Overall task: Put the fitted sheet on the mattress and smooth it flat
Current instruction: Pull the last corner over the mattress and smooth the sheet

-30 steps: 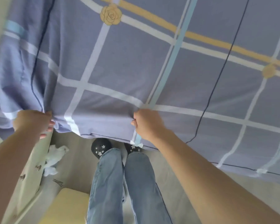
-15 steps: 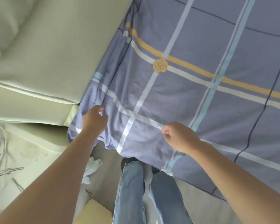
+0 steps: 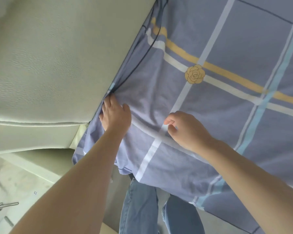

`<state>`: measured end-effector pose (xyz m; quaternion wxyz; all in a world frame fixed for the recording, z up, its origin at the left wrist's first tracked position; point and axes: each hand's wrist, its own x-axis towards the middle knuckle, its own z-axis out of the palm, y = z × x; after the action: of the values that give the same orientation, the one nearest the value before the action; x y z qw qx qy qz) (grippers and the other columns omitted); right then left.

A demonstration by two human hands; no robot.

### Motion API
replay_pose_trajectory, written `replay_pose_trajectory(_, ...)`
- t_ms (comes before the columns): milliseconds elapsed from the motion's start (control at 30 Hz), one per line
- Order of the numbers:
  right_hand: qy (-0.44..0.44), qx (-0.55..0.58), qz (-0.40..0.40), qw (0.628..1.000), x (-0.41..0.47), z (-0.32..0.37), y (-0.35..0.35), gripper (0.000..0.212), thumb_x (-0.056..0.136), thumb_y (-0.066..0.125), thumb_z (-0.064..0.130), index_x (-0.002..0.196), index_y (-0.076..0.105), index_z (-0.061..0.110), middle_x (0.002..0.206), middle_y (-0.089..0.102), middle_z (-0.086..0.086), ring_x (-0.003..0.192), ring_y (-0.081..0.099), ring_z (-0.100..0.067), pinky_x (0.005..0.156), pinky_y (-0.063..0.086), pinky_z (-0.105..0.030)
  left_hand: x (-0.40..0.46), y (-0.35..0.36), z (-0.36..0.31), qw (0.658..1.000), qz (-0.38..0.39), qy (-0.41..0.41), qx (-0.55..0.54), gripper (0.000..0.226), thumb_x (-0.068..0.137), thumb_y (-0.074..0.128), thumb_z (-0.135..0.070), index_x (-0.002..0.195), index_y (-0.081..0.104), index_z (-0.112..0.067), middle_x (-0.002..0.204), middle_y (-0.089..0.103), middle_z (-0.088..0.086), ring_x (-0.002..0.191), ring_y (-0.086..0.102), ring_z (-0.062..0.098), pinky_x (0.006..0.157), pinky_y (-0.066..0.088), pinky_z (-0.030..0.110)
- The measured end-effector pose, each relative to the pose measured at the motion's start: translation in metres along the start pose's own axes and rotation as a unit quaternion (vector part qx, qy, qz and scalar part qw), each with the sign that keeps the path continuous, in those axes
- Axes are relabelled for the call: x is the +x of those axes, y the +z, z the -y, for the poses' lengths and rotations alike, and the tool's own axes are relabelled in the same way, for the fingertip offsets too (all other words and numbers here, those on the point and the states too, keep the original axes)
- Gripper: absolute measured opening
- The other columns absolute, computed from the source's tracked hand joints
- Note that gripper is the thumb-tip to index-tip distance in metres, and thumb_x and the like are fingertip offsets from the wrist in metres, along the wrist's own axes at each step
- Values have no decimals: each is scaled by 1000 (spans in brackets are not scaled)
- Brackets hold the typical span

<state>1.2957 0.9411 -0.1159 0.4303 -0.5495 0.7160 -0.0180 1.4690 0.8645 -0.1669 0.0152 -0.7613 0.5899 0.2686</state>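
A blue-grey fitted sheet (image 3: 218, 102) with white, yellow and pale blue stripes and a yellow rose print covers the mattress across the right and centre. Its corner hangs down over the near bed edge. My left hand (image 3: 115, 114) lies flat on the sheet at the corner, with fingertips pushed into the seam against the pale green padded headboard (image 3: 61, 61). My right hand (image 3: 181, 129) rests on the sheet a little to the right, fingers curled, pinching the fabric by a white stripe.
The padded headboard fills the upper left. A pale bedside surface (image 3: 15, 188) with cords and small metal bits lies at lower left. My legs in blue jeans (image 3: 139, 206) stand close to the bed edge on a grey floor.
The view has swung left and closer to the headboard corner. My left hand let go of the sheet's hanging edge and moved up to the seam, now flat. My right hand shifted up onto the sheet's top.
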Motion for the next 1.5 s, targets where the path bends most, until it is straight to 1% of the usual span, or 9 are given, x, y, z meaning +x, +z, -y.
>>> replay_pose_trajectory(333, -10, -22, -25, 999, 51, 34, -3, 34, 89, 44, 11, 121, 56, 17, 128, 53, 0, 116, 53, -21, 91, 46, -33, 41, 2, 2, 995, 54, -68, -58, 72, 88, 39, -42, 148, 9, -14, 155, 19, 13, 140, 22, 32, 111, 21, 47)
replay_pose_trajectory(633, -1, -52, -9, 999, 65, 26, 5, 40, 88, 51, 14, 128, 48, 17, 132, 42, -1, 123, 42, -20, 89, 43, -32, 72, -2, 7, 965, 49, -52, -251, 72, 75, 51, -31, 141, 33, -10, 148, 36, 9, 137, 31, 27, 115, 19, 35)
replay_pose_trajectory(733, 3, -51, -6, 999, 65, 25, 4, 39, 88, 51, 14, 127, 49, 18, 134, 41, -1, 125, 40, -20, 91, 42, -32, 54, 1, 18, 978, 61, -53, -195, 69, 79, 45, -40, 141, 32, -15, 148, 36, 10, 136, 31, 29, 114, 21, 37)
replay_pose_trajectory(833, 11, -63, -1, 998, 61, 26, 5, 37, 88, 51, 14, 124, 51, 18, 130, 42, -2, 121, 42, -20, 87, 41, -32, 16, 3, 40, 975, -3, -41, -217, 56, 85, 44, -27, 139, 37, -16, 143, 43, 10, 131, 38, 29, 109, 27, 35)
replay_pose_trajectory(900, 12, -65, 0, 998, 55, 26, 5, 34, 88, 51, 15, 122, 53, 17, 129, 42, -1, 119, 45, -21, 85, 42, -32, -16, 3, 60, 964, -38, -97, -246, 53, 87, 42, -17, 140, 36, -18, 142, 46, 6, 129, 41, 26, 105, 29, 31)
replay_pose_trajectory(1067, 5, -82, 24, 996, 40, 29, 6, 32, 89, 49, 16, 121, 54, 16, 132, 41, 1, 121, 45, -19, 91, 45, -34, -31, 0, 85, 967, 43, -144, -205, 48, 89, 36, -22, 137, 37, -24, 135, 50, 9, 114, 50, 30, 97, 38, 38)
replay_pose_trajectory(1300, -14, -91, 18, 996, 40, 23, 11, 31, 89, 49, 14, 119, 54, 16, 135, 41, 2, 125, 42, -18, 92, 45, -34, 16, -5, 63, 973, 109, -200, -48, 52, 92, 30, -30, 137, 34, -6, 143, 34, 24, 133, 28, 36, 108, 22, 45)
replay_pose_trajectory(1400, -3, -81, -3, 997, 42, 24, 6, 37, 89, 48, 14, 126, 49, 17, 133, 42, 1, 120, 45, -20, 82, 42, -31, -4, -12, 48, 987, 25, -156, -33, 41, 87, 39, -24, 120, 47, -1, 125, 51, 25, 119, 42, 39, 91, 38, 43)
replay_pose_trajectory(1500, 7, -83, -40, 996, 52, 26, -7, 50, 89, 47, 14, 137, 37, 15, 145, 31, -2, 130, 37, -23, 88, 42, -34, -38, -20, 38, 998, -26, -48, 21, 32, 85, 45, -15, 115, 50, -5, 116, 52, 20, 102, 49, 36, 65, 37, 37)
